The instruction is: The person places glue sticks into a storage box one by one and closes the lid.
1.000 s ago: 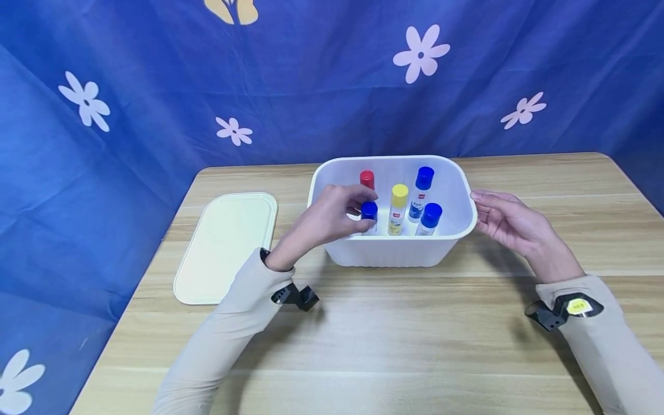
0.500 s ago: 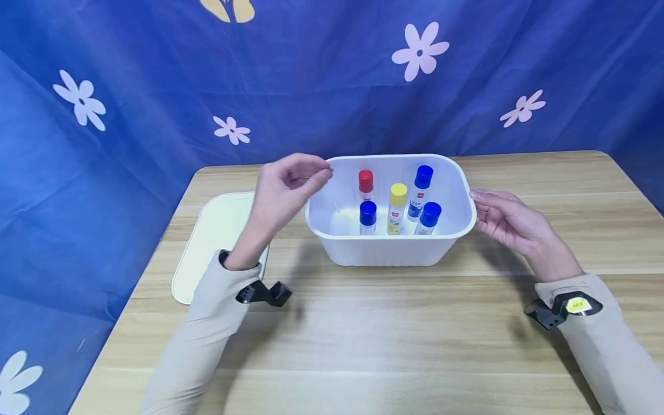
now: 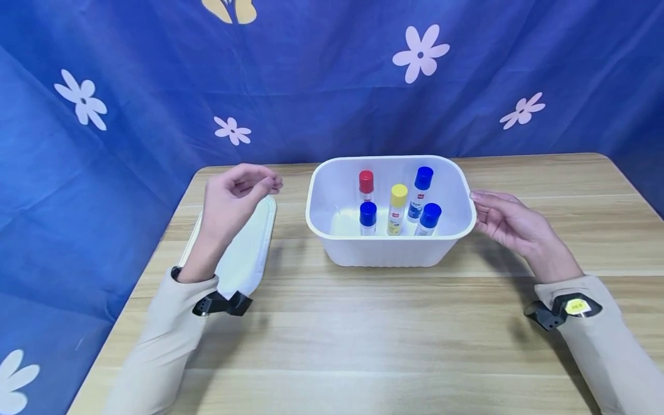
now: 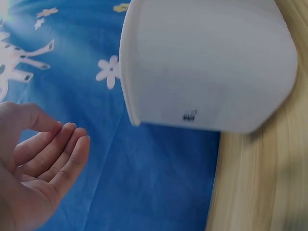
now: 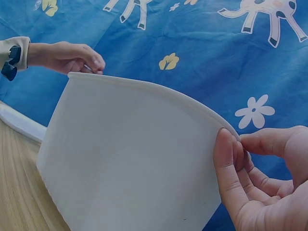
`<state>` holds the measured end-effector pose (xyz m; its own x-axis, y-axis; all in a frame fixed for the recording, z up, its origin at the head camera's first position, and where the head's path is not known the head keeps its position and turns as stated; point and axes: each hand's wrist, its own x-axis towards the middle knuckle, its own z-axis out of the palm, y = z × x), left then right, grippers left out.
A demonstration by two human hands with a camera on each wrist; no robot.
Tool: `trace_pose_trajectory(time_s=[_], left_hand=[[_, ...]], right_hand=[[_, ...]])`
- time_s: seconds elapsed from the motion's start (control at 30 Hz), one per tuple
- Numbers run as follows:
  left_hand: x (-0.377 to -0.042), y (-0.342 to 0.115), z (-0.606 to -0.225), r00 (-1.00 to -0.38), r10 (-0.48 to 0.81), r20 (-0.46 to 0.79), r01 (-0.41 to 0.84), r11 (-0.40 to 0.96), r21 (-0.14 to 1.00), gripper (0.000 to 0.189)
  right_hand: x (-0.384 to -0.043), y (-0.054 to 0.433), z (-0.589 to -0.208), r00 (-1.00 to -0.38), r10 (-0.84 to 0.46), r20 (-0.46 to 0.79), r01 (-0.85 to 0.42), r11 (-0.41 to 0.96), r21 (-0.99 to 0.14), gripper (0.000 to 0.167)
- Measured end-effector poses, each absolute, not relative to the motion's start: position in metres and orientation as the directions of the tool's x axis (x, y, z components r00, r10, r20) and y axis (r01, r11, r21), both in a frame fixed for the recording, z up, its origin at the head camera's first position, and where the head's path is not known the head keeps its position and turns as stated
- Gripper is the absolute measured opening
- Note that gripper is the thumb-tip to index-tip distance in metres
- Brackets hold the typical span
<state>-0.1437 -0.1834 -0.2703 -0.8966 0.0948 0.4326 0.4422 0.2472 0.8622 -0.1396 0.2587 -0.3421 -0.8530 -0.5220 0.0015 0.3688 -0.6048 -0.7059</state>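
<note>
A white plastic bin (image 3: 384, 252) stands on the table with several small capped tubes inside. One tube has a red cap (image 3: 366, 180), one a yellow cap (image 3: 399, 196), and the others blue caps (image 3: 423, 177). At the bin's right end my right hand (image 3: 513, 222) pinches the rim (image 5: 207, 111) between thumb and fingers. My left hand (image 3: 233, 202) is in the air left of the bin, over a flat cream lid-like panel (image 3: 246, 253). Its fingers (image 4: 72, 166) are loosely bent and hold nothing; part of the panel is hidden behind hand and wrist.
The wooden table (image 3: 363, 346) extends in front of the bin and to its right. A blue flowered curtain (image 3: 321, 80) hangs close behind the table and along its left side. Each sleeve carries a black wrist camera (image 3: 223, 302).
My left hand has let go of a blue-capped tube in the bin, risen out and moved left over the cream panel. The right hand stays on the rim.
</note>
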Motion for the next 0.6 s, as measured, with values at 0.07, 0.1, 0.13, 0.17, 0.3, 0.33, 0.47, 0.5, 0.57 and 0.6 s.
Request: trace_pose_trajectory(time_s=[0.07, 0.1, 0.13, 0.17, 0.3, 0.33, 0.47, 0.5, 0.57, 0.6], left_hand=[[-0.143, -0.192, -0.271, -0.901, 0.085, 0.425, 0.432, 0.242, 0.869, 0.013], [-0.142, -0.196, -0.272, -0.905, 0.082, 0.418, 0.424, 0.252, 0.87, 0.013], [-0.141, -0.2, -0.273, -0.909, 0.076, 0.409, 0.415, 0.256, 0.873, 0.013], [-0.141, -0.205, -0.274, -0.913, 0.072, 0.401, 0.405, 0.264, 0.875, 0.013], [-0.138, -0.22, -0.279, -0.927, 0.049, 0.372, 0.366, 0.334, 0.869, 0.013], [-0.137, -0.223, -0.28, -0.93, 0.041, 0.365, 0.355, 0.352, 0.866, 0.013], [-0.137, -0.234, -0.285, -0.94, 0.011, 0.34, 0.316, 0.401, 0.86, 0.016], [-0.136, -0.237, -0.286, -0.944, 0.004, 0.331, 0.306, 0.398, 0.865, 0.016], [-0.136, -0.24, -0.287, -0.948, -0.007, 0.317, 0.291, 0.378, 0.879, 0.017], [-0.135, -0.242, -0.288, -0.95, -0.011, 0.312, 0.286, 0.368, 0.885, 0.017]], right_hand=[[-0.139, 0.259, -0.342, -0.854, -0.52, 0.003, 0.366, -0.605, -0.707, 0.031], [-0.139, 0.259, -0.342, -0.855, -0.519, 0.004, 0.364, -0.604, -0.709, 0.031], [-0.14, 0.258, -0.342, -0.855, -0.519, 0.004, 0.362, -0.602, -0.711, 0.031], [-0.14, 0.258, -0.342, -0.855, -0.518, 0.003, 0.361, -0.6, -0.714, 0.031], [-0.14, 0.257, -0.341, -0.855, -0.519, 0.0, 0.365, -0.601, -0.711, 0.031], [-0.139, 0.257, -0.341, -0.856, -0.518, -0.002, 0.367, -0.603, -0.708, 0.031], [-0.139, 0.258, -0.341, -0.858, -0.513, -0.008, 0.372, -0.612, -0.698, 0.03], [-0.139, 0.258, -0.341, -0.859, -0.511, -0.01, 0.372, -0.612, -0.698, 0.03], [-0.139, 0.258, -0.341, -0.861, -0.508, -0.014, 0.372, -0.611, -0.699, 0.03], [-0.139, 0.258, -0.341, -0.862, -0.507, -0.016, 0.373, -0.612, -0.698, 0.03]])
